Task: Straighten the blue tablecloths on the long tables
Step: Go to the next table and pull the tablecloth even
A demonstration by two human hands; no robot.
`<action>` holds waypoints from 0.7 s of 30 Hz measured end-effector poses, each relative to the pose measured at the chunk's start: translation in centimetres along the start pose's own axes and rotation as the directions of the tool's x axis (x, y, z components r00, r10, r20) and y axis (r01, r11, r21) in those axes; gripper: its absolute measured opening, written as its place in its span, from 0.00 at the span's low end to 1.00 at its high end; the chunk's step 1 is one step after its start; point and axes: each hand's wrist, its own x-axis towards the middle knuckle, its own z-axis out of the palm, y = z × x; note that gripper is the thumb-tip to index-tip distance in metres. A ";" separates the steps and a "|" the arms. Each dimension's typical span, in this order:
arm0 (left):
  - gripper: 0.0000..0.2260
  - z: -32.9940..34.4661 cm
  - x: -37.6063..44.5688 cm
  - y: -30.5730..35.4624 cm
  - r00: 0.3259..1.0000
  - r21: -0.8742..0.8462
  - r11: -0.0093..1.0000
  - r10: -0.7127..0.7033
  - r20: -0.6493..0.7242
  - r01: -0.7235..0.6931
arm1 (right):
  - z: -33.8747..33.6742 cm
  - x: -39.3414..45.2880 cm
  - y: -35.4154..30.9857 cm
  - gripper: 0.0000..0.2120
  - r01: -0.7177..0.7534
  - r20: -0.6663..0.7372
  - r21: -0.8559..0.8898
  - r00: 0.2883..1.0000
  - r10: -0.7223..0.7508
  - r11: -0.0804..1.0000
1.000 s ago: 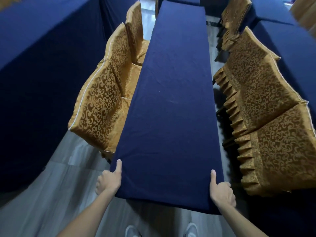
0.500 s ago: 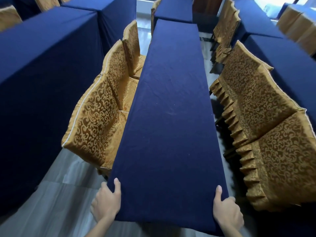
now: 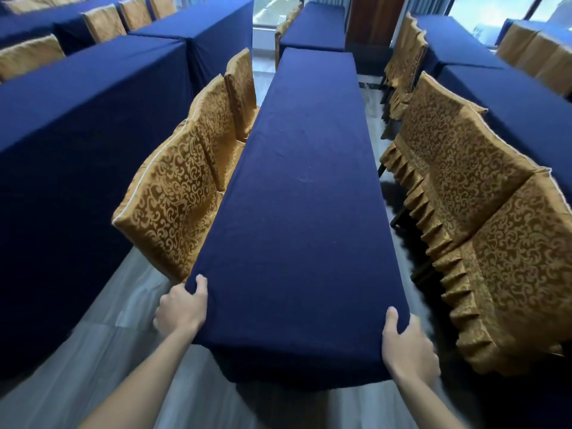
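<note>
- Two bare hands grip the near end of a blue tablecloth (image 3: 297, 212) draped over a long surface, one at each corner.
- Left hand (image 3: 181, 308) closes around the near-left corner, thumb on top of the cloth and fingers curled under the edge; right hand (image 3: 408, 345) holds the near-right corner the same way.
- Long axis of the cloth runs straight away from the person toward the windows, so any pull from here travels along the full length of the surface.
- Both hands sit about equally close to the cloth's end; the right appears slightly nearer the camera, the left slightly farther up the edge.
- Cloth looks mostly flat, with faint creases around mid-length; an even tug toward the body seems the likely way to take them out.
- Gold patterned chairs (image 3: 182, 193) crowd the left edge and more chairs on the right (image 3: 483, 193) stand just beside it, so a sideways drag could snag fabric.
</note>
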 end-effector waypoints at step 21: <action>0.40 1.6 1.3 -0.8 1.000 0.053 0.999 0.002 -0.019 -0.001 | 0.3 -0.2 0.4 0.24 0.059 -0.089 0.447 0.996 -0.021 0.893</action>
